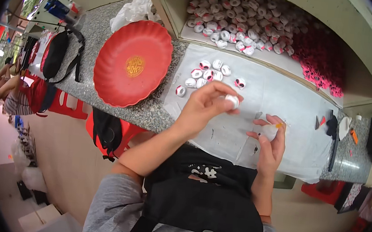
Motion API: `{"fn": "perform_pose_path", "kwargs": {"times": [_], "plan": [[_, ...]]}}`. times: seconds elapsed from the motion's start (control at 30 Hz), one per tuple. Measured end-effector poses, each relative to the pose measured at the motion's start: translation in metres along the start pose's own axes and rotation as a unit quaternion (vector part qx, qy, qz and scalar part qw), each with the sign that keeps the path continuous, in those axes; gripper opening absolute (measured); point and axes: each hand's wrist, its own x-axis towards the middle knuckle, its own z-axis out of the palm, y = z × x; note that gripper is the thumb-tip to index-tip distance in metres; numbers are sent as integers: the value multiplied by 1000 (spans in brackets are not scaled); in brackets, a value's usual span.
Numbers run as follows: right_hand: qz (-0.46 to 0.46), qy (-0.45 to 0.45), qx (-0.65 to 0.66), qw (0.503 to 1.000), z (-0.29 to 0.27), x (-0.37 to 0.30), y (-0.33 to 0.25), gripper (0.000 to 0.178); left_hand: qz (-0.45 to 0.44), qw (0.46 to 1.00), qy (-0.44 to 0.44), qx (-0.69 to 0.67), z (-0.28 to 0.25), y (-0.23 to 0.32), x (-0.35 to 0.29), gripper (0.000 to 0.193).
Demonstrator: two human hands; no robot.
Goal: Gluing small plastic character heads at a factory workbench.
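Observation:
My left hand (203, 106) pinches a small white rounded piece (232, 102) between thumb and fingertips, above the white sheet (301, 137). To its right, my right hand (271, 145) curls its fingers around a small whitish object (269, 132). A yellow-orange bit (279, 125) shows at its fingertips; whether it belongs to the object or to a finger I cannot tell. Beyond my left hand lies a loose group of similar white pieces (218, 64), several with pink and black parts. One such piece (240, 82) sits apart, just past my left fingers.
A red scalloped tray (106, 58) stands left of the sheet. Behind, a shelf compartment (264, 58) holds a heap of white pieces (241, 20) and a pile of pink parts (320, 66). An orange tool (354, 136) lies at the far right. Red stools (323, 190) stand below the counter.

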Motion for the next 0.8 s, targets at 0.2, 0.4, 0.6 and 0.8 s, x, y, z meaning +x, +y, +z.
{"fn": "perform_pose_path", "kwargs": {"times": [0.2,0.4,0.6,0.8], "plan": [[25,63,-27,997,-1,-4,-23,42,5,994,5,-113,5,-36,-17,19],[-48,124,183,974,2,2,-28,29,15,995,14,-93,1,-42,-13,27],[-158,146,4,977,16,-2,-28,33,13,994,13,-105,0,-42,-16,32],[-245,130,-79,958,22,-6,-22,39,14,996,2,-85,1,-43,-17,32]]}}
